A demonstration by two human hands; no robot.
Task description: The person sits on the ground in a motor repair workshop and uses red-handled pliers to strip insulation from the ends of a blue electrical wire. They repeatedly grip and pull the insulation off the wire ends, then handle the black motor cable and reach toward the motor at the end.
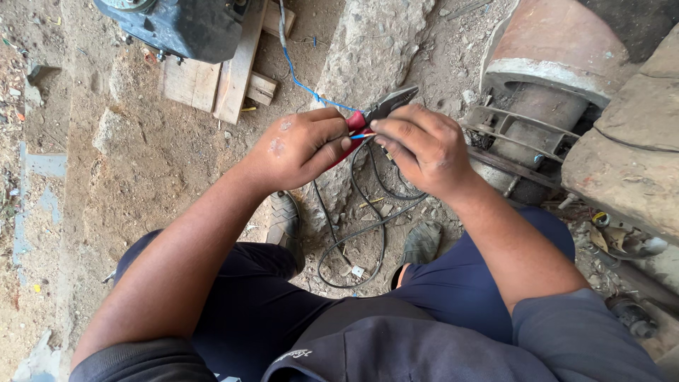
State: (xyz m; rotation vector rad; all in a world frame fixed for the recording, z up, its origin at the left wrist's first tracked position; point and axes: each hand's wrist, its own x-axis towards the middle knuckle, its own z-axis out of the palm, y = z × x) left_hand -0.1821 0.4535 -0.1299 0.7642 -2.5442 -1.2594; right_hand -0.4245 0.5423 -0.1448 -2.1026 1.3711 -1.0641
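Red plier handles [356, 124] hidden by left hand [300, 145]

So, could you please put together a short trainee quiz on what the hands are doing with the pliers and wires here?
1. True or false: the left hand grips the red-handled metal pliers.
2. Which thin wire runs from the hands up toward the dark machine on wooden planks: A) blue wire, B) black cable, C) yellow rope?
3. What lies looped on the dirt between the person's grey shoes?

Key: 1 true; 2 A; 3 the black cable. The right hand pinches the wire by the pliers.
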